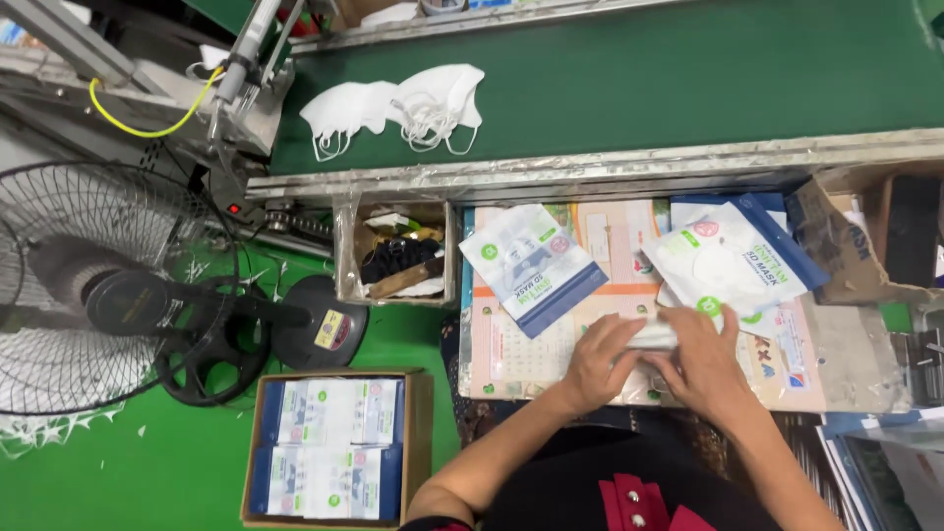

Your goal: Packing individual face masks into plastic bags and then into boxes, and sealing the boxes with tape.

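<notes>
Mask | white, folded | between left hand, right hand fingers

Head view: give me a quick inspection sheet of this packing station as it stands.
Surface: small worktop covered with printed sheets, below a green conveyor belt.
Job's things: white mask between both hands; mask pouch lying left, pouch stack right.
Clutter: small bin of scraps; torn cardboard box at right.
Grippers: left hand and right hand both touching the mask.
Cables: yellow cable at the machine, upper left.
Surroundings: two loose masks on the belt; floor fan; carton of packed pouches on the green floor.
</notes>
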